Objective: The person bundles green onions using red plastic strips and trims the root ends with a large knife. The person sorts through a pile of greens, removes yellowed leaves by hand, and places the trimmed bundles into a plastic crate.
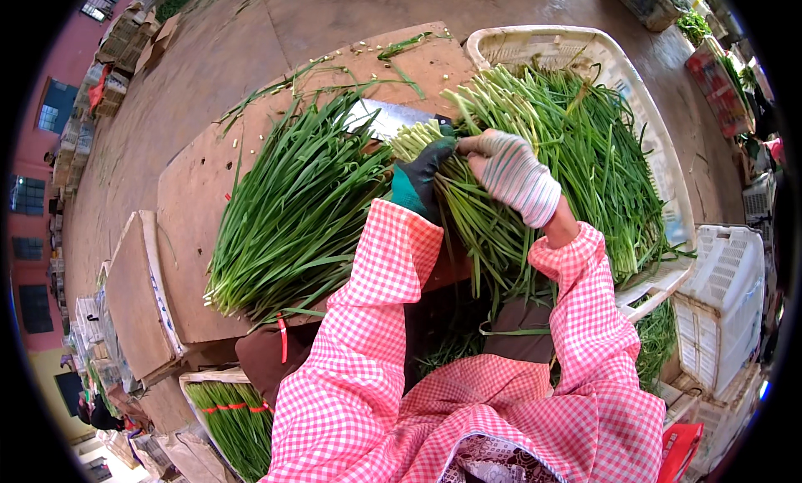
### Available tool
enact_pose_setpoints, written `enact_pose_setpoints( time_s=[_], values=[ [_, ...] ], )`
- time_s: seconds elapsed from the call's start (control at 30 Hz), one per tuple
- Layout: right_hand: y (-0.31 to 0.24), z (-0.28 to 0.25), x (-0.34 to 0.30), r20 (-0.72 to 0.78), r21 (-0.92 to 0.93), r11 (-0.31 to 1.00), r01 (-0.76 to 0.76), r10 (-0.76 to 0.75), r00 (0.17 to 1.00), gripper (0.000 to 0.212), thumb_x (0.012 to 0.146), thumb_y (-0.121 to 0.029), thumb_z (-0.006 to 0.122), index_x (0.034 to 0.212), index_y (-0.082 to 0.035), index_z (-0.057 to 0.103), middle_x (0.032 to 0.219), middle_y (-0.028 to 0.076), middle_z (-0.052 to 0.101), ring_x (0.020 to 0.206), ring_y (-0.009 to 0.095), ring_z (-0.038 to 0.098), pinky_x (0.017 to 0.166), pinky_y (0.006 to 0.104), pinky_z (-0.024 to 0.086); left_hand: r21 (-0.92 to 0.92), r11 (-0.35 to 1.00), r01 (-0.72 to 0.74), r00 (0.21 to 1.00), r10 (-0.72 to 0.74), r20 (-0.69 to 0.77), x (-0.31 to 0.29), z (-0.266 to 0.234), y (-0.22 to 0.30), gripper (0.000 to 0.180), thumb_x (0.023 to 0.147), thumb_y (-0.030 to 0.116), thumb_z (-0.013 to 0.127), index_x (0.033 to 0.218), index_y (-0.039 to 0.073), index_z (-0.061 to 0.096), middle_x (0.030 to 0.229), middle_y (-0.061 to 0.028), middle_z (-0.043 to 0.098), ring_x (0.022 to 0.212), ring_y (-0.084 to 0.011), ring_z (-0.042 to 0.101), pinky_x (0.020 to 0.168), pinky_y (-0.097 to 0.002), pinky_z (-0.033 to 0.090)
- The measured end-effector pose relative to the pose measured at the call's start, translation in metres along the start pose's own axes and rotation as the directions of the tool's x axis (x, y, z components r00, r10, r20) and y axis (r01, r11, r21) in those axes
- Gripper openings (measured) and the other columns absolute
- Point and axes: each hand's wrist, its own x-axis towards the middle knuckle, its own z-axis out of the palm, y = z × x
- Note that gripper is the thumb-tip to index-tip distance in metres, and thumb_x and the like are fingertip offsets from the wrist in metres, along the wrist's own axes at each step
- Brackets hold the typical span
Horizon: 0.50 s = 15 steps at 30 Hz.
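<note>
Left hand (420, 178) is closed around the bunch (470, 205) near its pale ends. Long axis: ends away from the wearer, leaves trailing back toward the lap. Right hand (513, 172), fingers curled, sits immediately right; its grip cannot be determined.

We are looking at a brown wooden tabletop (188, 190). On it, a thick heap of garlic chives (301, 199) is lying fanned out, a broad metal knife blade (391, 121) is resting beside them, and stem clippings (357, 46) and stray leaves (405, 47) are littering the far side.
</note>
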Motion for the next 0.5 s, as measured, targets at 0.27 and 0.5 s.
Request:
enact_pose_setpoints(
  time_s=[0.27, 0.5],
  values=[
    [0.037, 0.01, 0.009, 0.169, -0.114, 0.967, 0.23, -0.209, 0.963, 0.025, 0.075, -0.006, 0.048, 0.09, -0.015, 0.067, 0.064, 0.015, 0.06, 0.06, 0.031, 0.06, 0.054, 0.0386, 0.046, 0.243, 0.947, -0.208, 0.964, 0.241, -0.115, -0.024, 0.027, -0.001, 0.022, 0.075, 0.004, 0.066, 0.096, -0.001, 0.059, 0.084, -0.0058, 0.062, 0.075, -0.0144, 0.061, 0.066, -0.0288, 0.052],
    [0.023, -0.002, 0.014, 0.383, -0.381, 0.912, 0.151, 0.007, 0.924, 0.036, 0.074, -0.004, 0.049, 0.102, -0.017, 0.066, 0.071, 0.017, 0.06, 0.066, 0.031, 0.06, 0.059, 0.0371, 0.047, 0.336, 0.898, -0.284, 0.941, 0.329, -0.084, -0.054, 0.039, -0.004, 0.048, 0.073, 0.004, 0.069, 0.118, -0.002, 0.052, 0.099, -0.0038, 0.059, 0.083, -0.0085, 0.056, 0.072, -0.0221, 0.047]
  ],
)
